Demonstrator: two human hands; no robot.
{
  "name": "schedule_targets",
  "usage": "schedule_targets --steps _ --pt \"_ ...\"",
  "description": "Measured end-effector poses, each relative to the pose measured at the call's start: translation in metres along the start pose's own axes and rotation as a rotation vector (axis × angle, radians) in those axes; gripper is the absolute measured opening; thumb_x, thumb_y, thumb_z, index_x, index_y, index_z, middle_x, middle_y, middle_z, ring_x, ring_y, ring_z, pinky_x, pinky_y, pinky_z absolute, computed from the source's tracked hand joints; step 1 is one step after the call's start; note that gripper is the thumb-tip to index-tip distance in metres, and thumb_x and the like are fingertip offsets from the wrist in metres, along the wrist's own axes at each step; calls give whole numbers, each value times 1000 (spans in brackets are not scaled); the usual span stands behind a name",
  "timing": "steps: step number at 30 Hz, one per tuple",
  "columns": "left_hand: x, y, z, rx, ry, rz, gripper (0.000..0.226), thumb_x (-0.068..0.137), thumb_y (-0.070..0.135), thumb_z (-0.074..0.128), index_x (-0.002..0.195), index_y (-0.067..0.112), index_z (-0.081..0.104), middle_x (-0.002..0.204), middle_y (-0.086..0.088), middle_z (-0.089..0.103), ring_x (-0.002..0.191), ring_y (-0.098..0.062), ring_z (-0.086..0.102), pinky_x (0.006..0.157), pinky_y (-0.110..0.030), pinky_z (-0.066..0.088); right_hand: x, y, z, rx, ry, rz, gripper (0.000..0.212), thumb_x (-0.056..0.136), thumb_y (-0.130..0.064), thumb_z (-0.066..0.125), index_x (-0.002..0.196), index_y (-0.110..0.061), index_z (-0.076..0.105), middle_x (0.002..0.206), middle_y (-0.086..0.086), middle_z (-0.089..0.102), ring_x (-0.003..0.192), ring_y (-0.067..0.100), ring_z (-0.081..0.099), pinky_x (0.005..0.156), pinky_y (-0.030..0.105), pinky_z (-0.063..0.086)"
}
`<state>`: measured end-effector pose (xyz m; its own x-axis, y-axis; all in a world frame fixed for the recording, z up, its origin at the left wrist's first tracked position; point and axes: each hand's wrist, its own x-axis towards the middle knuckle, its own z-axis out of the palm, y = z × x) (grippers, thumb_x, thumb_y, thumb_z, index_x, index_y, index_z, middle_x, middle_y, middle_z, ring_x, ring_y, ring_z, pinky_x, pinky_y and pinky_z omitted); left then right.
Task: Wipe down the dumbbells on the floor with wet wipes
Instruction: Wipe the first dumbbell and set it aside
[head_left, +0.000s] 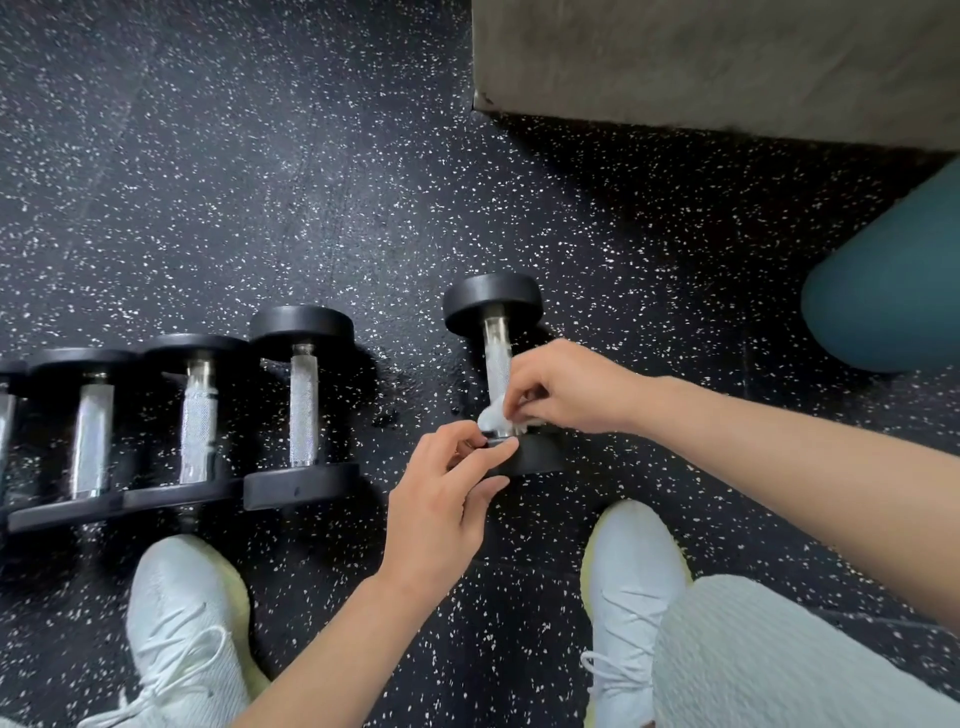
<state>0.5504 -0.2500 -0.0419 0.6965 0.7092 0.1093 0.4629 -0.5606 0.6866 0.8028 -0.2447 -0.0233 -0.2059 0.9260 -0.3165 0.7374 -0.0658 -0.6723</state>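
Observation:
A black dumbbell (492, 304) with a knurled steel handle lies apart on the speckled floor, right of centre. My right hand (566, 387) pinches a white wet wipe (491, 415) against the near end of that handle. My left hand (441, 499) holds the dumbbell's near black head (535, 457) with thumb and fingertips on its rim. Several more black dumbbells (304, 405) lie side by side in a row at the left.
My two white shoes (182, 623) stand on the black speckled rubber floor (311, 182), and one grey trouser leg shows at the lower right. A grey concrete block (727, 57) fills the upper right. A teal exercise ball (893, 291) sits at the right edge.

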Motion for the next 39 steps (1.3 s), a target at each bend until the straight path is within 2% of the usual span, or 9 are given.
schedule_targets --steps 5,11,18,22,24,28,32,36,39 --pt "1 3 0 9 -36 10 36 99 23 69 133 35 69 129 15 51 106 -9 56 70 -35 57 3 10 -4 5 231 66 8 87 -22 78 89 -29 81 83 -13 64 76 4 60 71 28 48" --pt "3 5 4 28 -41 53 43 97 15 71 135 34 68 130 13 53 104 -10 53 72 -35 56 -14 -2 6 -66 1 -55 9 88 -22 75 89 -30 79 87 -15 64 80 4 61 74 28 51" --pt "6 7 5 54 -41 79 42 96 12 72 134 30 69 128 10 54 104 -13 53 72 -35 57 1 10 -6 -50 239 30 5 89 -25 77 92 -26 81 86 -12 63 75 7 59 74 37 53" --pt "3 7 5 50 -16 46 38 96 15 71 133 23 67 129 11 54 110 -13 57 74 -37 57 -15 -2 10 -69 93 -34 9 89 -21 74 89 -28 79 85 -16 60 77 1 55 75 27 49" --pt "2 7 6 52 2 44 32 97 16 70 129 21 68 129 10 56 111 -14 58 73 -37 58 -17 -4 10 -105 49 -60 10 89 -21 73 88 -29 78 87 -15 60 77 2 53 73 28 47" --pt "6 12 10 54 0 78 28 98 16 68 126 19 71 126 7 59 104 -14 58 72 -35 57 -5 2 -2 -117 197 -15 5 89 -25 76 91 -26 81 86 -16 59 75 6 54 73 36 52" --pt "8 15 15 54 -51 89 36 96 11 71 132 19 69 130 5 57 105 -13 54 78 -30 55 -4 4 -5 -102 323 74 7 89 -23 76 95 -23 81 92 -10 65 75 9 53 74 38 52" --pt "6 9 16 43 -75 107 54 92 -2 71 139 24 67 136 -4 54 119 -21 51 91 -31 52 -21 -8 9 -147 189 41 8 89 -24 74 94 -26 80 92 -10 65 82 15 62 74 40 53" --pt "8 7 18 62 -65 107 61 86 -9 73 137 25 69 132 -6 54 119 -24 49 93 -30 51 -19 -9 4 -183 147 39 9 90 -25 73 94 -28 80 88 -15 60 83 13 60 76 39 53"
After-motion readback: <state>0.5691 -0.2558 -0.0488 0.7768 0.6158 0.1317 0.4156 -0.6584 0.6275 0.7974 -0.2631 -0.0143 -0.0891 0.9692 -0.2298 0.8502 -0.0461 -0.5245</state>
